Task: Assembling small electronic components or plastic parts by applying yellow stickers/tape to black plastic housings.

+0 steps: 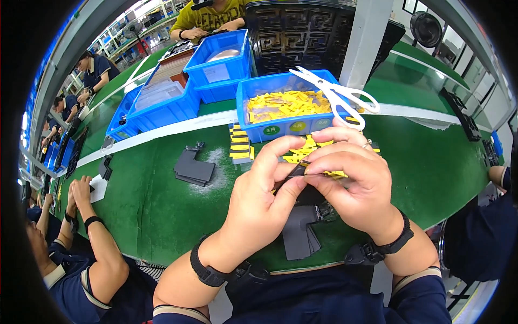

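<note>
My left hand [264, 200] and my right hand [350, 183] meet above the green table [162, 200], both pinching a small dark flat piece [297, 171] with a yellow strip [334, 174] at its edge. White-handled scissors [337, 94] hang from my right hand's fingers, blades pointing up and left. Under my hands lies a pile of dark grey L-shaped sheets [299, 235]. Yellow strips [305, 148] lie loose on the table just beyond my fingers.
A blue bin [253, 127] of yellow strips stands behind my hands, with a striped stack [240, 143] beside it. More dark sheets [193, 170] lie to the left. Other blue bins [162, 108], a black tray [302, 32] and a white post [364, 38] stand farther back. Other people sit around.
</note>
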The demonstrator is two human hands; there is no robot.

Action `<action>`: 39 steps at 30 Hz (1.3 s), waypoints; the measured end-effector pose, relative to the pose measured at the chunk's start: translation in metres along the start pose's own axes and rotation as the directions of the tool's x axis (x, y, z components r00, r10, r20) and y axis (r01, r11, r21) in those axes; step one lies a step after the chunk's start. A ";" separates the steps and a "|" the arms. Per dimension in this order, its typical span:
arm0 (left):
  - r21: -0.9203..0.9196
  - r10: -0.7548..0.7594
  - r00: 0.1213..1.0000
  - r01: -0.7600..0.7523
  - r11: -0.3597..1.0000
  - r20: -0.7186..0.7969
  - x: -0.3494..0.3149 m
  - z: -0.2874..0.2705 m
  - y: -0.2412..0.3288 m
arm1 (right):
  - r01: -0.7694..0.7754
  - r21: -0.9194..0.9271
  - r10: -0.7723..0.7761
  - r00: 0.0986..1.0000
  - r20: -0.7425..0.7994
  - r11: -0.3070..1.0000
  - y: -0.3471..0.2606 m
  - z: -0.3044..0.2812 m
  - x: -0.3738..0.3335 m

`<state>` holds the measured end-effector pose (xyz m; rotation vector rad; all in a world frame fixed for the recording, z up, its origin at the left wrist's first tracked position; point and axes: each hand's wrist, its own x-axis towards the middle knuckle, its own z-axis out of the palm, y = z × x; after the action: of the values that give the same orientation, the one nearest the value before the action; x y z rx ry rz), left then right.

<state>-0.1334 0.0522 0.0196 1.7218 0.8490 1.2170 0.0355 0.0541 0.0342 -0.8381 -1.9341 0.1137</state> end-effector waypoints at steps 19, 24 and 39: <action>-0.127 -0.095 0.990 0.082 0.989 -0.106 -0.001 0.009 -0.009 | -0.015 -0.104 -0.005 0.983 -0.184 0.994 0.004 0.014 -0.005; 0.312 0.086 0.992 -0.053 0.949 -0.091 -0.002 0.005 -0.004 | 0.097 -0.150 -0.116 0.986 -0.120 0.984 0.006 0.012 -0.005; -0.302 -0.240 0.971 0.232 0.925 0.009 0.005 -0.002 -0.008 | -0.187 0.053 0.193 0.971 -0.142 0.981 0.001 -0.001 0.005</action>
<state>-0.1346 0.0607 0.0147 1.3193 0.8143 1.1432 0.0356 0.0575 0.0383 -0.9781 -1.7071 0.1985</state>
